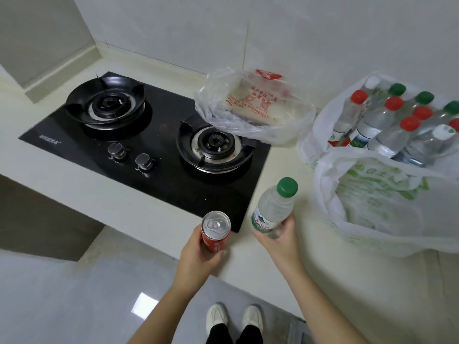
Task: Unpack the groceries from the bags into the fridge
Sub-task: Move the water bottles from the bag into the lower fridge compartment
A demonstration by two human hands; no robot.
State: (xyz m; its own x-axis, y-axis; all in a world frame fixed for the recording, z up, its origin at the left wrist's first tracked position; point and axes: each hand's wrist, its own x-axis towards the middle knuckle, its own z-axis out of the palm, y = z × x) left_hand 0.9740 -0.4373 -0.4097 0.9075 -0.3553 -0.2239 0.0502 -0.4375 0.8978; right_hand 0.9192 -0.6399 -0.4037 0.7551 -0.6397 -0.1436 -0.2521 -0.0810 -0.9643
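**Can and bottle up, one in each hand**

Red can [215,230] sits in the left hand [198,256], fingers wrapped round its lower half. It is held near the front edge of the counter [74,184], beside the near right corner of the hob [161,180]. It stands upright, long axis vertical, pull-tab top facing the camera.

Just right of it, the green-capped bottle [273,207] is grasped round its base by the right hand [282,240]. Its long axis leans, with the cap pointing up and away toward the counter's back right and the base toward the person.

Taking one item in each hand looks meant to carry two things to the fridge in one trip. The fridge is out of view.

A white bag [372,219] with green print slumps open at the counter's front right. Behind it a second bag [320,130] holds many capped bottles packed together. A clear bag [248,127] with red print rests partly on the hob, toward the counter's back edge.
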